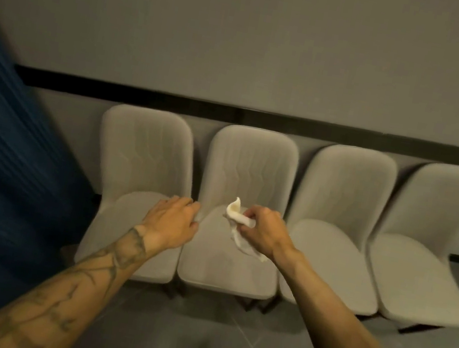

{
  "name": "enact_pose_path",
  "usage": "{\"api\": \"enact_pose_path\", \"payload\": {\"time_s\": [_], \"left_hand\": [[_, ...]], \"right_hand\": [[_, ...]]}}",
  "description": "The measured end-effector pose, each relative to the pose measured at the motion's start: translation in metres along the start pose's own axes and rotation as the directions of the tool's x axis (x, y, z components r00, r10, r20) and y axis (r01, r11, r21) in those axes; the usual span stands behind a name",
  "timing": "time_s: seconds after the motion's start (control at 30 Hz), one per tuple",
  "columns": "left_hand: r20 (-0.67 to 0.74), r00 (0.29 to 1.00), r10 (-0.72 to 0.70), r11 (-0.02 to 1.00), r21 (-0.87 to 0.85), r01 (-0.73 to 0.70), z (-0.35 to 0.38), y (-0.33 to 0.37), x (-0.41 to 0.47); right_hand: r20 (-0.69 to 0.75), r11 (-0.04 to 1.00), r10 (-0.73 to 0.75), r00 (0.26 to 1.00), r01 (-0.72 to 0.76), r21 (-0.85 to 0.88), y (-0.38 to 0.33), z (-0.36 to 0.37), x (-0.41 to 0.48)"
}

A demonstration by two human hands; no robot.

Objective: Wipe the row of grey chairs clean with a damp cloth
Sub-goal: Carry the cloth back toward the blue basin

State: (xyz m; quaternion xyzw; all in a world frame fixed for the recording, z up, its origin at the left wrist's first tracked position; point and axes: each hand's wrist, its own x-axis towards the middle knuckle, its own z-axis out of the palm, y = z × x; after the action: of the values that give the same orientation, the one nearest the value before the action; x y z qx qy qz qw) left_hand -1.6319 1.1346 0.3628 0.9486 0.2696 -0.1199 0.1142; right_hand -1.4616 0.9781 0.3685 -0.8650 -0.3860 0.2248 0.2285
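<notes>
My right hand [264,230] grips the cloth [233,209]. Fingers and thumb are curled round its bunched middle; one end stands up past the knuckles, the other hangs below the palm. The hand is over the rear part of the seat of the second chair [249,165] from my left. I cannot tell whether the hanging end touches the seat. The seat lies below the fingers and runs toward me, front to back; the backrest rises just beyond them. My left hand [172,220] holds nothing, fingers loosely curled, at the inner edge of the first chair [146,150]. The right hand is better placed for the wipe. Both forearms reach forward, palms down.
</notes>
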Motion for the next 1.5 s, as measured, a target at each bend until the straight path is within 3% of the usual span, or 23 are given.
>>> {"api": "enact_pose_path", "payload": {"time_s": [0.53, 0.9, 1.5], "left_hand": [[0.041, 0.982, 0.184, 0.982, 0.032, -0.185, -0.027, 0.349, 0.172], [0.124, 0.947, 0.298, 0.954, 0.009, -0.301, -0.021, 0.597, 0.299], [0.098, 0.972, 0.211, 0.977, -0.028, -0.21, 0.015, 1.034, 0.398]], "right_hand": [[-0.173, 0.983, 0.184, 0.968, -0.186, 0.005, 0.291, -0.252, -0.018], [-0.153, 0.94, 0.334, 0.93, -0.341, -0.018, 0.511, -0.406, -0.015], [-0.155, 0.97, 0.242, 0.958, -0.244, 0.009, 0.888, -0.66, -0.039]]}}
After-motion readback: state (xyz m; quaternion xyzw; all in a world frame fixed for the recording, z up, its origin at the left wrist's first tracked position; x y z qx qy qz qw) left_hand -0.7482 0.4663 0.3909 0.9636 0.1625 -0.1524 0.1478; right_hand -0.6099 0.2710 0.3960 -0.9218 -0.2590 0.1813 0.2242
